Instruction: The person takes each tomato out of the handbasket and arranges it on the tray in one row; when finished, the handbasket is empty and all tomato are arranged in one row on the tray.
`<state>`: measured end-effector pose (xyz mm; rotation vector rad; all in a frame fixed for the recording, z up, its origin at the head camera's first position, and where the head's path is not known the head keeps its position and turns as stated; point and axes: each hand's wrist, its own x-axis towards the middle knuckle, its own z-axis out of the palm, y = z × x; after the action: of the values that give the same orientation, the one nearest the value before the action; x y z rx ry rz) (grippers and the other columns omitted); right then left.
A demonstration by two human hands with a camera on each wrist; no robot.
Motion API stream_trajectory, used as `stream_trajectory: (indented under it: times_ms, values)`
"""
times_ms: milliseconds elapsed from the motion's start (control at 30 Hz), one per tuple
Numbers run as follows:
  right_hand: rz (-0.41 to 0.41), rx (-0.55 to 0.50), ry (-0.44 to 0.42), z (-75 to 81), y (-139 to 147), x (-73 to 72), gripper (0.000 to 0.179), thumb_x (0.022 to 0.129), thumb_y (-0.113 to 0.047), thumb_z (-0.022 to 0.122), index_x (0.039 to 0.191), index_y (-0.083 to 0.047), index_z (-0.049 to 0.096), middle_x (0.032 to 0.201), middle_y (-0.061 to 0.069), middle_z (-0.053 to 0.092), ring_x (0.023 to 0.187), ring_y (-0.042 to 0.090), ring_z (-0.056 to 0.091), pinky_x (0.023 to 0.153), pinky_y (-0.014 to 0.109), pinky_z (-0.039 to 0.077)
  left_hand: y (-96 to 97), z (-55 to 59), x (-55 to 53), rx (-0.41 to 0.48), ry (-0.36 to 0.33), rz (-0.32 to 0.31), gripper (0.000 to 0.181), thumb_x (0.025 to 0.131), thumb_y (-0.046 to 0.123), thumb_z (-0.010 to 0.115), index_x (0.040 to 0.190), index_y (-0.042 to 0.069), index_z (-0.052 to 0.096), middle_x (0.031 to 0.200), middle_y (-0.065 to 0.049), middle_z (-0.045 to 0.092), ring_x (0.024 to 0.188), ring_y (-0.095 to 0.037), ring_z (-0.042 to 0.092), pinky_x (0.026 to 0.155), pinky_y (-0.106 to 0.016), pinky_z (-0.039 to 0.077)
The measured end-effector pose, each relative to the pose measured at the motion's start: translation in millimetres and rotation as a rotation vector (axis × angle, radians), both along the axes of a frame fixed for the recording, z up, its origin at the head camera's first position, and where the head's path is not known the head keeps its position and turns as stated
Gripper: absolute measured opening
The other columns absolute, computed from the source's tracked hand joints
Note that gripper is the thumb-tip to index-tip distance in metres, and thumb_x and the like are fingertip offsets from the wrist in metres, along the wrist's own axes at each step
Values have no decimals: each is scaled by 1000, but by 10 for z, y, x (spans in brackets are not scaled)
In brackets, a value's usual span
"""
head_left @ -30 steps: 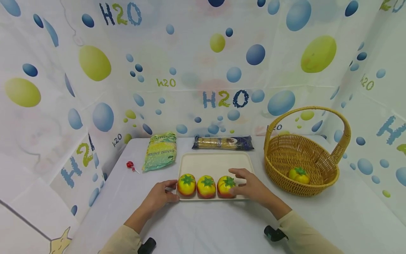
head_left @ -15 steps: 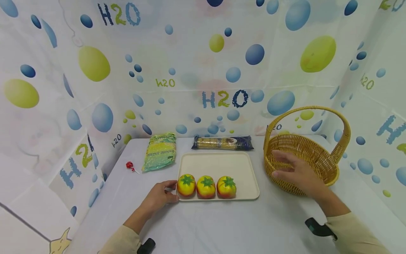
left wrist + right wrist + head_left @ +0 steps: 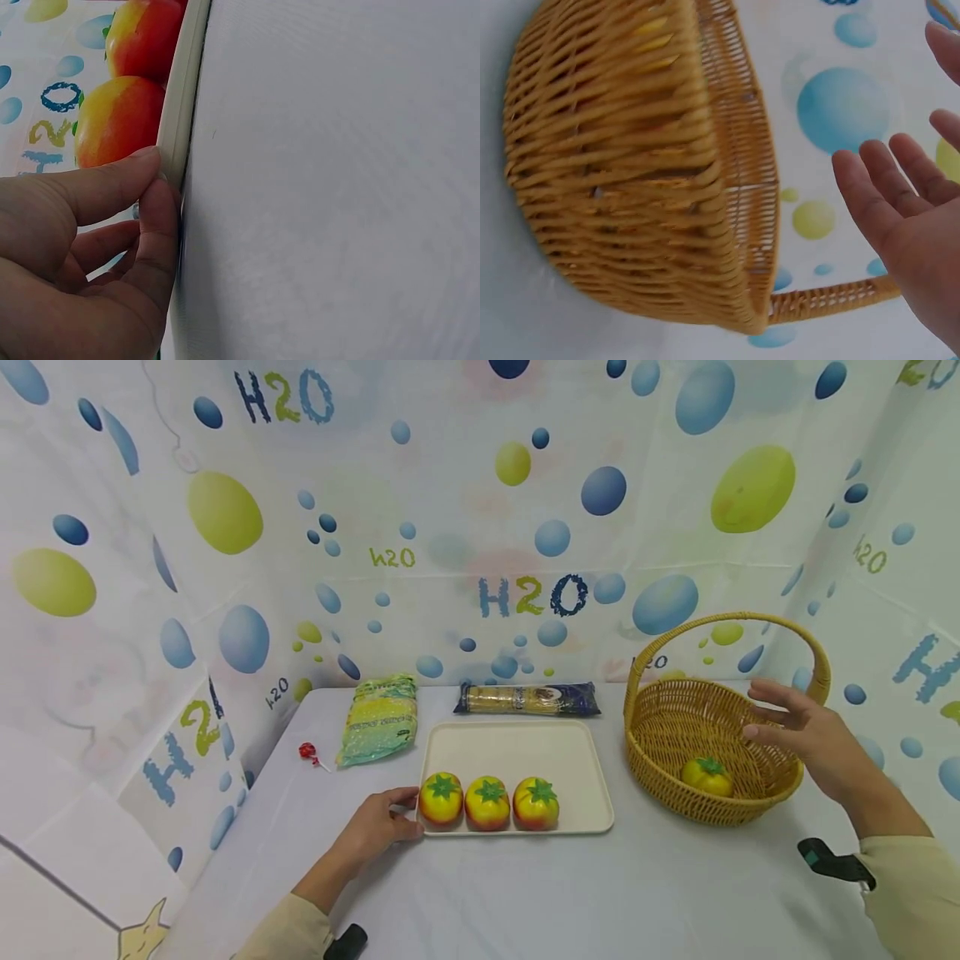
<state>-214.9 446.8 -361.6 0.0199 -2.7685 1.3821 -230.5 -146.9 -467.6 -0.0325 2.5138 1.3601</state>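
My left hand (image 3: pixel 381 822) is at the left edge of a cream tray (image 3: pixel 517 747), where thumb and fingers pinch its near corner in the left wrist view. Along the near side of that tray sit 3 yellow-and-red persimmon-like fruits, the left fruit (image 3: pixel 441 798) closest to my hand, then the middle fruit (image 3: pixel 487 802) and the right fruit (image 3: pixel 536 803). Over the right rim of a wicker basket (image 3: pixel 660 768) hovers my right hand (image 3: pixel 813 739), fingers spread and holding nothing. A similar fruit (image 3: pixel 707 776) lies inside the basket.
Behind the tray lies a long packet of pasta (image 3: pixel 527 698). A green-yellow bag (image 3: pixel 379 720) and a red lollipop (image 3: pixel 308 750) are to its left. The basket's tall handle (image 3: pixel 738 617) arches up near my right hand. Printed cloth walls surround the table.
My right hand has moved from the right fruit on the tray, across the front of the basket, to its right rim. My left hand has stayed at the tray's corner.
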Motion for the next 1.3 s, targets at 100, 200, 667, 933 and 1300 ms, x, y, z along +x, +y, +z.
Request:
stream_trajectory:
  times_ms: [100,200,667,933,1300]
  values:
    - [33,21,-9,-93,80,-42,72,101,-33,65,162,-33,27,153,-8,41,118,-12,41,103,32,46,1,0,-5,4,-1,-2,67,82,7,83,144,6,57,129,-9,65,88,-19,61,85,-34,57]
    - [79,40,-15,-171,139,-74,72,101,-30,65,162,-25,28,148,-12,44,117,-13,41,86,12,44,2,-3,-13,9,1,-4,67,82,7,83,144,6,57,129,-9,65,87,-19,61,85,-34,57]
    - [255,93,-89,-297,53,-130,76,99,-26,67,160,-5,27,158,27,35,138,29,46,88,14,47,-1,14,-7,4,3,-4,66,82,7,83,143,7,58,128,-9,65,87,-19,60,84,-34,57]
    - [324,107,-200,-347,32,-151,86,95,-28,71,160,0,22,158,34,28,138,59,36,99,55,52,14,6,14,7,8,-3,65,82,5,83,143,6,58,126,-8,66,87,-19,60,85,-34,56]
    - [379,125,-211,-384,5,-188,82,94,-27,72,159,0,28,156,32,34,136,55,44,94,36,56,7,21,13,4,2,-3,66,82,5,83,143,6,58,127,-8,65,86,-19,59,84,-33,56]
